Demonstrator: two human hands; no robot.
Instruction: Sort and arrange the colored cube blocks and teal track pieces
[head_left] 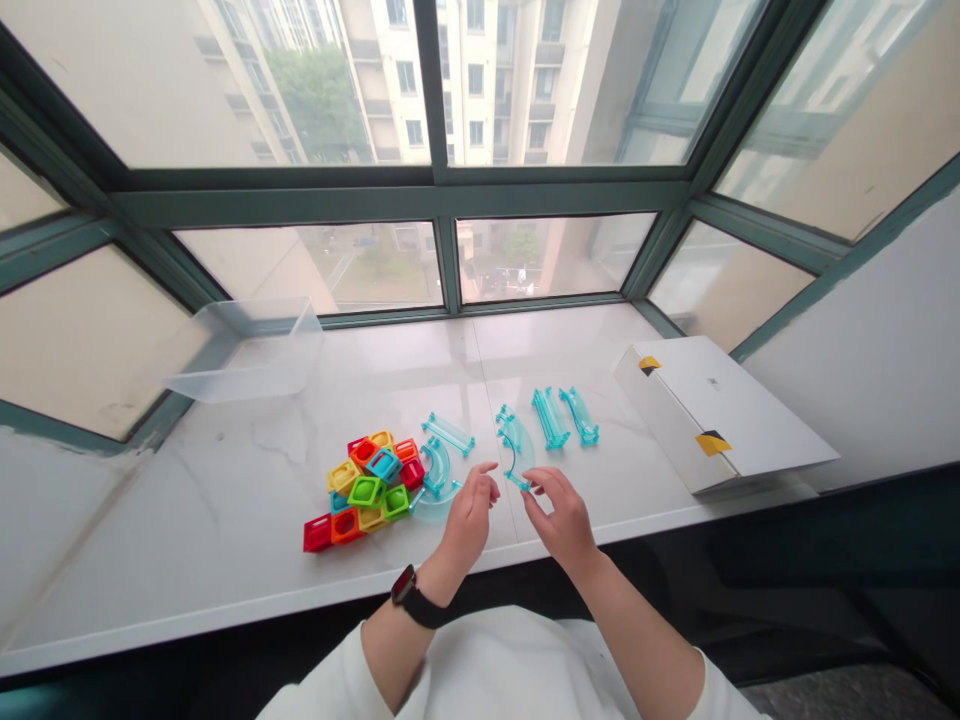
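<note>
Between the thumb and fingers of my right hand [559,515] is the near end of a curved, clear turquoise track piece [526,450]. Its far end reaches away from me, close to the white surface. My left hand [470,508], with a black watch on the wrist, hovers just left of it with loosely bent fingers and nothing visible in them. More curved track pieces [436,465] lie left of that hand, with a straight track piece [448,435] behind them. Two further turquoise pieces, a straight track [551,418] and a slightly bent track [580,416], lie to the right.
Several coloured hollow blocks [366,491] are heaped at the left. A clear plastic bin [244,385] stands at the back left, by the window. At right is a white box [731,410] with yellow-and-black tabs. The white ledge [247,575] ends in front of me.
</note>
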